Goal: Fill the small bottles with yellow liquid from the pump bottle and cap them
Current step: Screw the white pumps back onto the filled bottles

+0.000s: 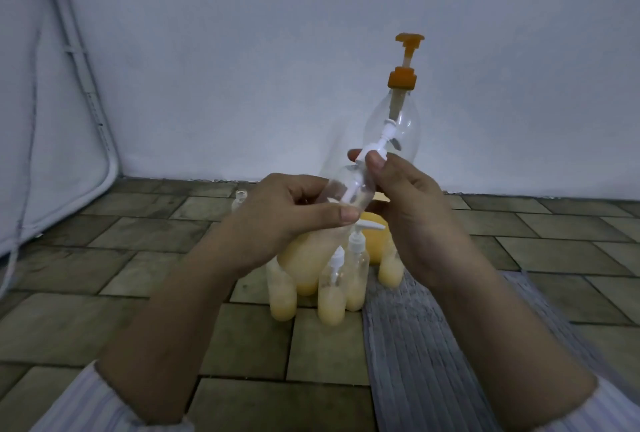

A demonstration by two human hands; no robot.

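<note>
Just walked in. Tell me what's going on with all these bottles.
A person holds a small clear bottle tilted in the air: the left hand grips its body, the right hand pinches its white pump cap. It looks empty. On the tiled floor below stand several small bottles of yellow liquid, beside the large orange-topped pump bottle.

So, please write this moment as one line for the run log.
left hand: holds empty small bottle | right hand: pinches its white pump cap | filled bottles: standing on floor
</note>
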